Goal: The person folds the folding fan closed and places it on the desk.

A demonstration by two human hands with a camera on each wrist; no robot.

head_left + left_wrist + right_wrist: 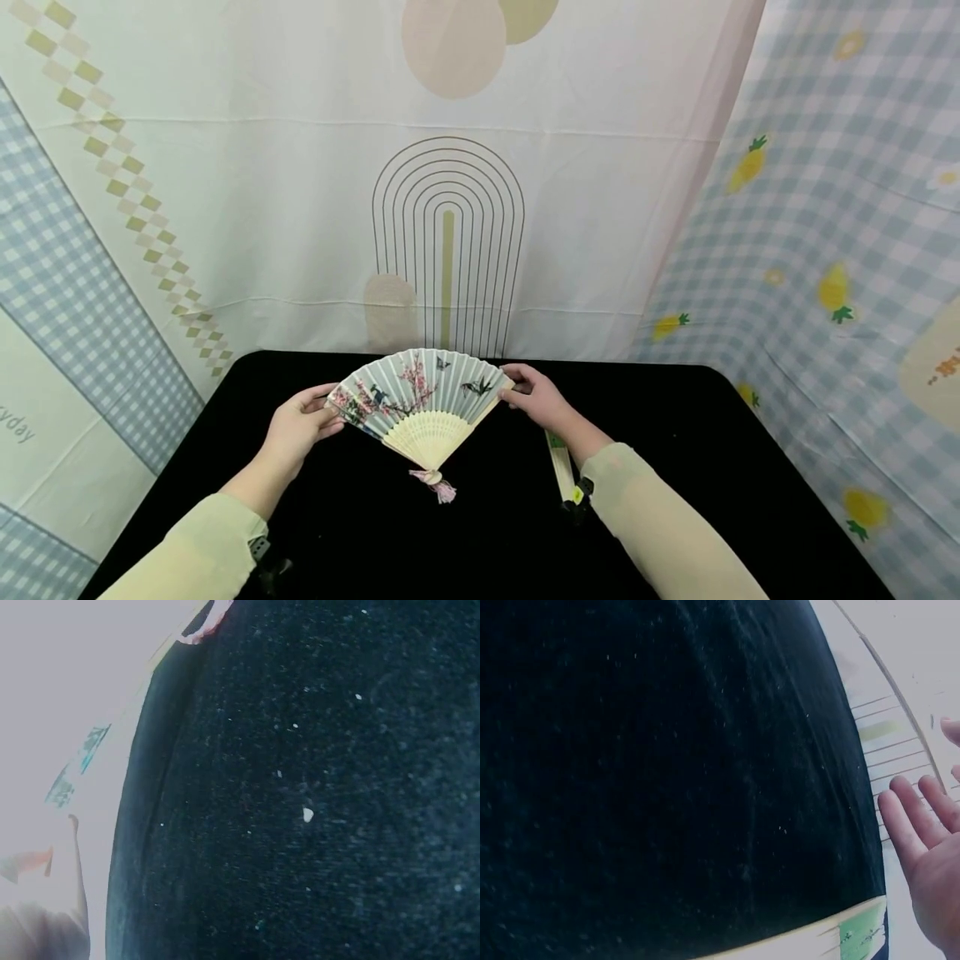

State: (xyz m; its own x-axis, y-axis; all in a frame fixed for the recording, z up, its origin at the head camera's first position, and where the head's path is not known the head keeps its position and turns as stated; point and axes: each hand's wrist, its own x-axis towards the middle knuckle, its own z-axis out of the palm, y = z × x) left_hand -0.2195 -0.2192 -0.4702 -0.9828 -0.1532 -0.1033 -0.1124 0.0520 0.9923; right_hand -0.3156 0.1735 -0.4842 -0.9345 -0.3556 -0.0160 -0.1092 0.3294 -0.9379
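A spread folding fan [420,392] with pale ribs, pink blossoms and a butterfly on its leaf is held up over the black table. My left hand [295,423] pinches its left edge, while my right hand [542,398] holds the right edge between thumb and fingers. From the fan's pivot hangs a pink tassel [442,490]. In the left wrist view the left hand [45,922] and fan are washed out by glare. The right wrist view has the right hand [934,877] at its right border.
A narrow slatted piece with a green patch [558,467], perhaps a folded fan, lies on the black tabletop [420,550] beneath my right forearm. Behind the table hangs a pale patterned curtain [300,208]; a checked cloth [810,208] borders the right side.
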